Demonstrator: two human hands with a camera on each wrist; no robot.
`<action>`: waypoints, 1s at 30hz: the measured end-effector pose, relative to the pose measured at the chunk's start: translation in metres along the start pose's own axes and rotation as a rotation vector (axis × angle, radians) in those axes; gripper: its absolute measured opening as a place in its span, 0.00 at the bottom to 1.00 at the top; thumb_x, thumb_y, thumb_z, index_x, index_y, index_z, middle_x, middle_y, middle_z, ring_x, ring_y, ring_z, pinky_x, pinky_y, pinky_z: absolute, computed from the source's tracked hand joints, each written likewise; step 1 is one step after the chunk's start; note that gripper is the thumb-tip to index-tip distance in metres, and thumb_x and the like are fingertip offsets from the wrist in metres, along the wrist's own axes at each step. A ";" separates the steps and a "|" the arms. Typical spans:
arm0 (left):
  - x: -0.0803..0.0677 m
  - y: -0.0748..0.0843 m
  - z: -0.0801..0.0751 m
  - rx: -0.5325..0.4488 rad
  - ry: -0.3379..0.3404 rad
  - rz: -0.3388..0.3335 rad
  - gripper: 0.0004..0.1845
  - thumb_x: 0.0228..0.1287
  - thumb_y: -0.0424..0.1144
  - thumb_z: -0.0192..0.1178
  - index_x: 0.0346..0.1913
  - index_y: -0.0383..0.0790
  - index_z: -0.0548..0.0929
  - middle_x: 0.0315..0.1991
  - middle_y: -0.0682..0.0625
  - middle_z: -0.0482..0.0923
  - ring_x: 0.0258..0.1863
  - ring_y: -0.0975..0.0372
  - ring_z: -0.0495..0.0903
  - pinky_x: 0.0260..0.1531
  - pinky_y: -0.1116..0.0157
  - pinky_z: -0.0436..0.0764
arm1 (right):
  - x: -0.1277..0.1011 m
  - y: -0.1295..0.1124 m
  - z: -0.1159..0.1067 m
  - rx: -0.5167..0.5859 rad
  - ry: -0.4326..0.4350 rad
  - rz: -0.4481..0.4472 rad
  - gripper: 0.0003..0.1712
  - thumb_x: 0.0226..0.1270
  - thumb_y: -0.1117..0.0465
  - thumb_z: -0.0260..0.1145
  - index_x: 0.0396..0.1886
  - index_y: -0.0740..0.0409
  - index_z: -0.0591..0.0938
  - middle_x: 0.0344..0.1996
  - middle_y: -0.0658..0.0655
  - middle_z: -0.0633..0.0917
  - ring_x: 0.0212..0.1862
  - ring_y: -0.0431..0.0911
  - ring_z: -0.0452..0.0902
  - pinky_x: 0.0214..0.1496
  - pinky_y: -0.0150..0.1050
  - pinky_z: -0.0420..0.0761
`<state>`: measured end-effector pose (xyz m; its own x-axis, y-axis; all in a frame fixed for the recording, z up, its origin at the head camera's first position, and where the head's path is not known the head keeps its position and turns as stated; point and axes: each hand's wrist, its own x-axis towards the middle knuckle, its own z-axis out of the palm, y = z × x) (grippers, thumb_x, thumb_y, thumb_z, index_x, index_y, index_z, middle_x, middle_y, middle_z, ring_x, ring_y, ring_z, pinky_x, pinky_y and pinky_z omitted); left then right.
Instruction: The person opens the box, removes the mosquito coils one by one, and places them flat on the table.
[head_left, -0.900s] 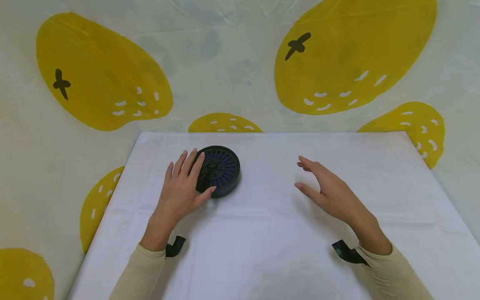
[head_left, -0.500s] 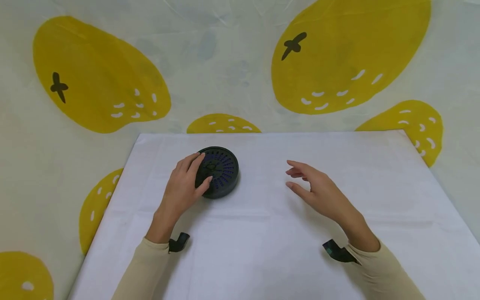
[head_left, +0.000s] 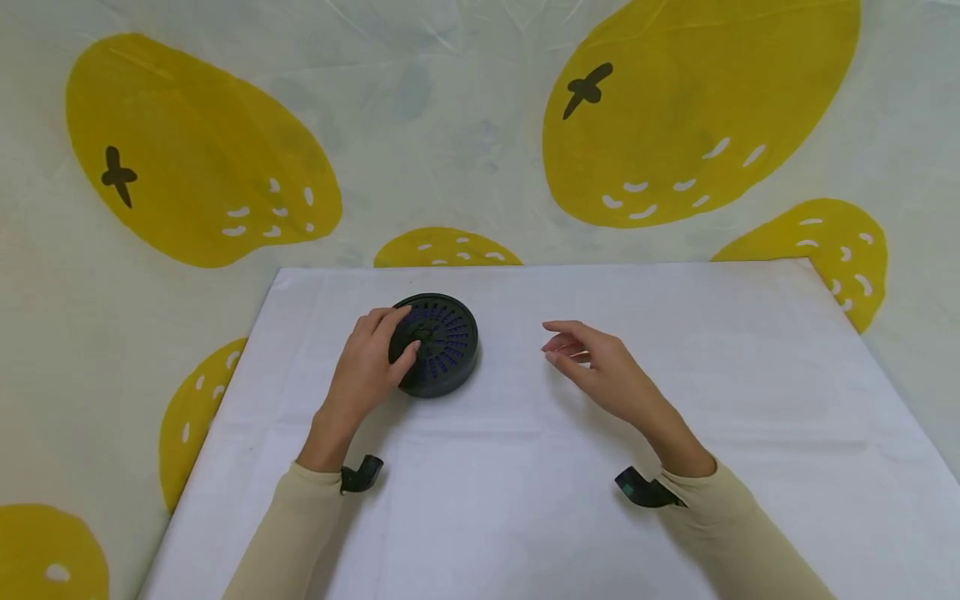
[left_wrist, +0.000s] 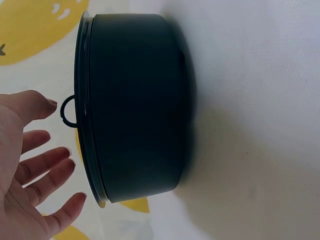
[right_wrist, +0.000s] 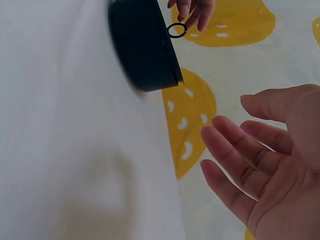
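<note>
Head view: the left hand (head_left: 365,367) lies centre-left of the frame, wrist low, fingers (head_left: 390,320) curled over the near-left top of the round black slotted container (head_left: 438,343), thumb against its rim; whether anything is pinched cannot be told. The container sits on the white surface (head_left: 525,500), left of centre. The right hand (head_left: 600,371), mid-frame, hovers well apart from the container, fingers loosely bent, holding nothing.

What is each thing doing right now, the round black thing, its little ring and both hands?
Round black slotted container: lying flat on the white cloth, lid on.
Small ring on its lid: standing up.
Left hand: fingers curled over the container's top at the ring.
Right hand: open, holding nothing, beside the container.
</note>
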<state>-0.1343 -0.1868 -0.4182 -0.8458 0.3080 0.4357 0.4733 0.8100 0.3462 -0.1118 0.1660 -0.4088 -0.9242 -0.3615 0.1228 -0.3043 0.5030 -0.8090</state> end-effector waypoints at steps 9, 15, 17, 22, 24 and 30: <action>0.005 -0.004 -0.001 -0.043 -0.049 -0.070 0.25 0.67 0.39 0.67 0.65 0.36 0.78 0.55 0.39 0.77 0.54 0.48 0.77 0.56 0.49 0.78 | 0.018 0.006 0.021 0.084 0.003 0.040 0.23 0.72 0.60 0.68 0.65 0.54 0.79 0.45 0.53 0.88 0.46 0.43 0.85 0.52 0.40 0.83; 0.006 -0.007 0.000 -0.074 -0.042 -0.084 0.22 0.67 0.38 0.67 0.62 0.37 0.80 0.52 0.41 0.78 0.49 0.50 0.81 0.50 0.52 0.81 | 0.025 0.007 0.033 0.138 -0.008 0.050 0.22 0.71 0.61 0.68 0.63 0.55 0.80 0.44 0.53 0.88 0.45 0.45 0.86 0.48 0.35 0.82; 0.006 -0.008 0.000 -0.083 -0.040 -0.090 0.21 0.67 0.37 0.67 0.62 0.37 0.80 0.51 0.42 0.78 0.48 0.51 0.81 0.49 0.52 0.82 | 0.027 0.008 0.036 0.151 -0.014 0.051 0.21 0.71 0.62 0.67 0.63 0.56 0.80 0.44 0.54 0.88 0.44 0.46 0.86 0.47 0.34 0.81; 0.008 -0.009 0.000 -0.127 -0.058 -0.108 0.20 0.67 0.36 0.66 0.60 0.36 0.81 0.48 0.43 0.80 0.43 0.53 0.82 0.45 0.53 0.82 | 0.032 0.008 0.043 0.171 -0.024 0.055 0.20 0.71 0.64 0.66 0.62 0.57 0.80 0.42 0.54 0.88 0.43 0.47 0.86 0.45 0.33 0.80; 0.009 -0.009 -0.001 -0.145 -0.073 -0.115 0.20 0.66 0.35 0.66 0.60 0.36 0.81 0.47 0.43 0.81 0.42 0.54 0.82 0.43 0.54 0.82 | 0.034 0.007 0.045 0.178 -0.025 0.059 0.20 0.71 0.65 0.66 0.62 0.57 0.80 0.42 0.55 0.87 0.42 0.49 0.87 0.45 0.33 0.80; 0.012 -0.009 0.000 -0.156 -0.113 -0.133 0.20 0.66 0.34 0.66 0.60 0.36 0.81 0.43 0.44 0.81 0.39 0.54 0.81 0.41 0.55 0.82 | 0.041 0.007 0.051 0.209 -0.029 0.065 0.21 0.70 0.67 0.64 0.63 0.59 0.80 0.42 0.57 0.87 0.42 0.55 0.87 0.44 0.34 0.80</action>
<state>-0.1481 -0.1904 -0.4161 -0.9215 0.2643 0.2847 0.3803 0.7633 0.5222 -0.1404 0.1143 -0.4385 -0.9323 -0.3579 0.0520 -0.1869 0.3535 -0.9166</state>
